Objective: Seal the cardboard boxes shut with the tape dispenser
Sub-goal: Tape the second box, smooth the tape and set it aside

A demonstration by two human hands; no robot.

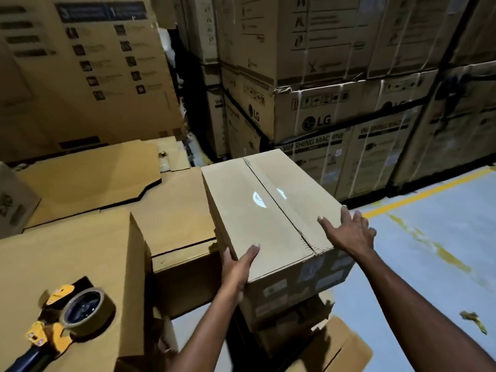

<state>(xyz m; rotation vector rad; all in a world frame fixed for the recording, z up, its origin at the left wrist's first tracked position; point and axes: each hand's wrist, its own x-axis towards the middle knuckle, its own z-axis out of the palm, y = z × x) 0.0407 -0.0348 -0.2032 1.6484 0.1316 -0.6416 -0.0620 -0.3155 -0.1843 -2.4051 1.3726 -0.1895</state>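
A brown cardboard box sits in the middle on top of other boxes, its flaps closed along a centre seam covered by clear tape. My left hand grips its near left corner, thumb on top. Spread over the near right top edge, my right hand presses fingers against the box. A yellow tape dispenser with a brown tape roll and black handle lies at the lower left on a big carton, away from both hands.
Tall stacks of large printed cartons fill the back and right. Flattened cardboard sheets lie at the left. Grey floor with a yellow line opens to the right, and a scrap lies on it.
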